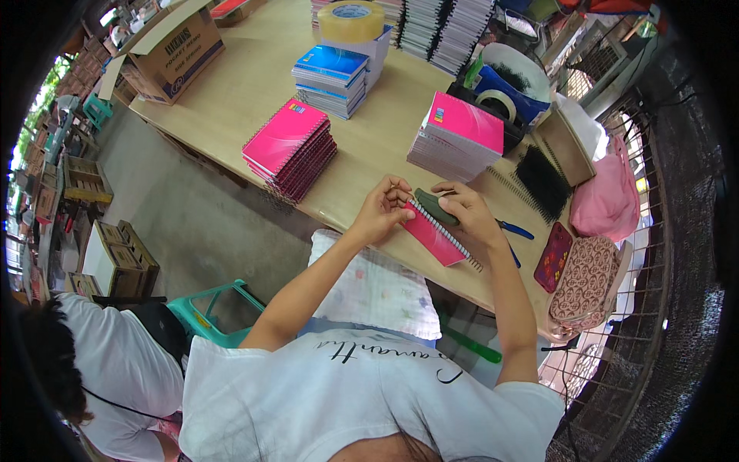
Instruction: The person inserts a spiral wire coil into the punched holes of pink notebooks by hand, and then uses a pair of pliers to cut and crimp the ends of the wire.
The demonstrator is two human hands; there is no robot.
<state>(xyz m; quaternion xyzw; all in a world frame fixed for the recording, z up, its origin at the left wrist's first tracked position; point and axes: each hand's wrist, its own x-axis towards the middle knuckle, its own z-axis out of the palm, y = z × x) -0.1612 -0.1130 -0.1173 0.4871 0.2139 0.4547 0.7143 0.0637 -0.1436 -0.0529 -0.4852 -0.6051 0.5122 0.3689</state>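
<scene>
At the near edge of the table, my left hand (382, 214) pinches the top corner of a small pink notebook (429, 237). A wire coil (465, 252) runs along the notebook's long edge, its tail sticking out past the lower end. My right hand (471, 215) is closed on a dark green, rounded piece (436, 206) lying against the coil's upper part; its exact kind is unclear. Just right of that hand lie blue handles (517, 230), apparently of pliers, partly hidden by the wrist. Two stacks stand beyond my hands: coil-bound pink notebooks (289, 146) and pink-topped notebooks (462, 132).
Blue notebooks (329, 77) and a tape roll (351, 20) stand farther back. Loose black coils (541, 183), a red phone (553, 257) and a patterned pouch (583, 283) lie right. A cardboard box (173, 58) sits far left. Another person (127, 369) sits at my left.
</scene>
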